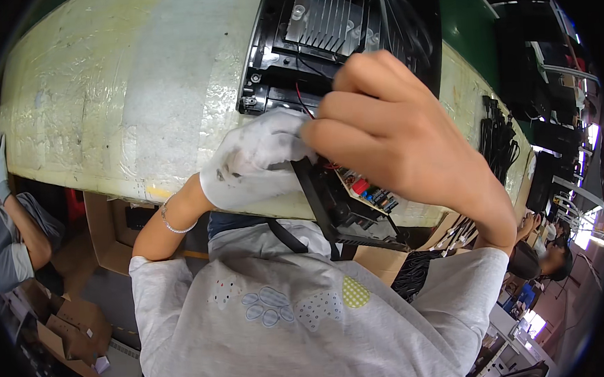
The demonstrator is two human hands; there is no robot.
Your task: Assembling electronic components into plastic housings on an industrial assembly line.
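Note:
My left hand, in a stained white glove, is closed at the upper end of a black plastic housing. The housing is tilted over the table's near edge, and a circuit board with red and blue parts shows inside it. My bare right hand is raised just above the housing, fingers curled in a pinch; what they hold is hidden. A thin red wire runs up beside the fingertips towards a large black casing with a metal finned plate.
The table is covered in worn clear film. Black cables lie at its right end, and more cables sit below near a cardboard box. Another open carton stands under the left side. Co-workers are at far left and right.

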